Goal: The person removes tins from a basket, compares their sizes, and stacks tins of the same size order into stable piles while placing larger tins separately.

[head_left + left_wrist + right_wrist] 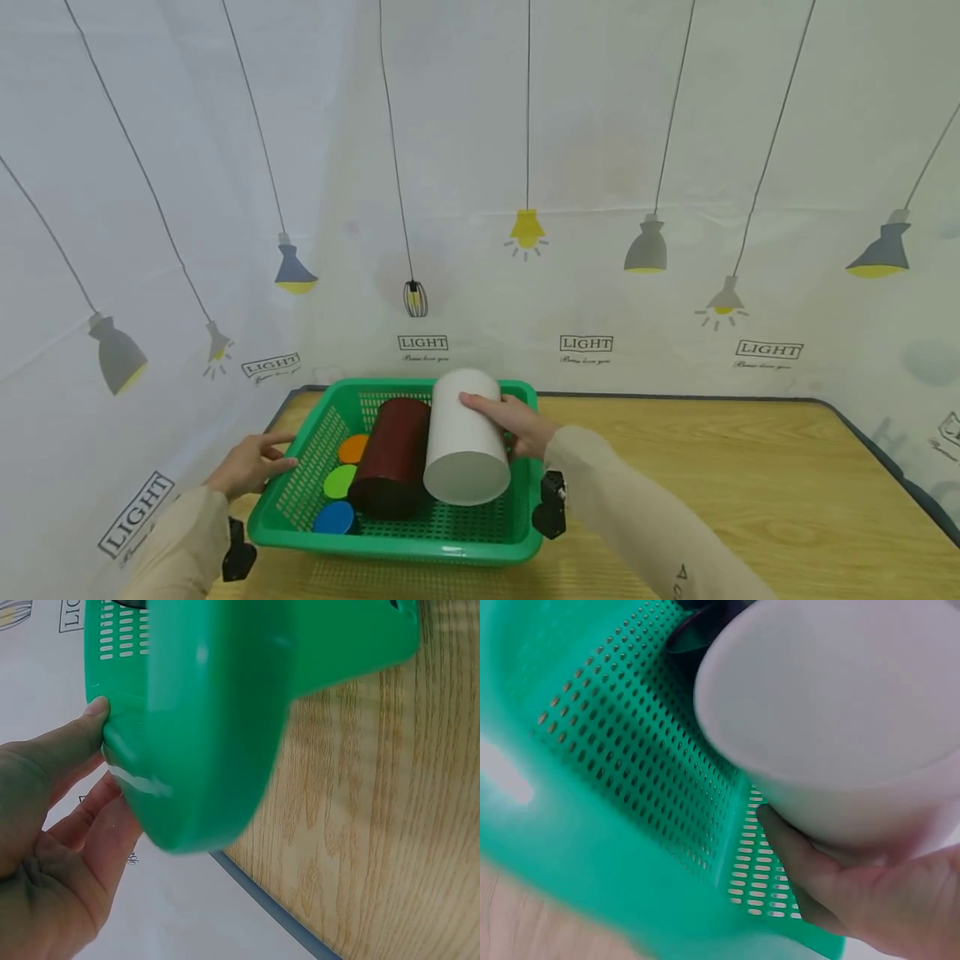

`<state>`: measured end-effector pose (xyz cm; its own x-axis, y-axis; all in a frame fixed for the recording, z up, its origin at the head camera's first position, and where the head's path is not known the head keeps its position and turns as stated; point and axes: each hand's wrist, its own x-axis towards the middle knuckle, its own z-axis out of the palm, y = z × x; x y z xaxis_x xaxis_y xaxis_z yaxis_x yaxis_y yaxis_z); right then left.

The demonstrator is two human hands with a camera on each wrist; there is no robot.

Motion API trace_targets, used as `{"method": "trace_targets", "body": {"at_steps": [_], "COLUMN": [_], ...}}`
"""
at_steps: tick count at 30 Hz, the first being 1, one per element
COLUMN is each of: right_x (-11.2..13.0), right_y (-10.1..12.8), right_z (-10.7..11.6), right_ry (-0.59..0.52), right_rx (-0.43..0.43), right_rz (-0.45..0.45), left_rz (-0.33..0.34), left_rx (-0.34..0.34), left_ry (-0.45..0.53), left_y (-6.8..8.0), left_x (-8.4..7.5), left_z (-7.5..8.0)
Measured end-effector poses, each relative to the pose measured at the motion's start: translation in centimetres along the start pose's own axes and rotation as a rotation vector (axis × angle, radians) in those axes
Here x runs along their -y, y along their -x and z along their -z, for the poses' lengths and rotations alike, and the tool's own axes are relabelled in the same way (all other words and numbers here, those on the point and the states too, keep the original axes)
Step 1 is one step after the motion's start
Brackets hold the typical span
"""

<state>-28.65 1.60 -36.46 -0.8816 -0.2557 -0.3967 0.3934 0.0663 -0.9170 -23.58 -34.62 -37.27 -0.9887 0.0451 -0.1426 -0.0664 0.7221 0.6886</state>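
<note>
Beige sleeve (pixel 652 517) nearest; right hand (pixel 517 422) grips white cylinder (pixel 463 437) by right side, over basket (pixel 405 547); left hand (pixel 251 462) pinches rim (pixel 214 750).

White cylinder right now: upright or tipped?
Tipped: the white cylinder is slanted in the right hand, its round end facing us in the head view. Whether it touches the green basket, I cannot tell.

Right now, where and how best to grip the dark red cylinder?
Likely mid-body, from above-left: the dark red cylinder runs front to back, its round left flank exposed, while the right hand holds the white cylinder close on its right.
</note>
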Motion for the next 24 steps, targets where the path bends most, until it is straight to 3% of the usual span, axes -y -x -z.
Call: {"method": "trace_targets", "body": {"at_steps": [6,15,24], "right_x": [1.0,0.1,-0.1], "right_y": [1.9,4.4,7.5], "right_z": [1.2,2.6,5.0], "right_ry": [0.002,-0.125,-0.201], "right_rx": [0.009,0.135,0.078], "right_rz": [0.015,0.057,0.089], "left_rz": [0.004,0.028,0.065], "left_rx": [0.005,0.003,0.025], "left_ry": [-0.014,-0.044,-0.013], "left_y": [-0.2,0.0,-0.3], "left_x": [-0.4,-0.6,-0.3], "left_z": [0.0,0.0,0.0]}}
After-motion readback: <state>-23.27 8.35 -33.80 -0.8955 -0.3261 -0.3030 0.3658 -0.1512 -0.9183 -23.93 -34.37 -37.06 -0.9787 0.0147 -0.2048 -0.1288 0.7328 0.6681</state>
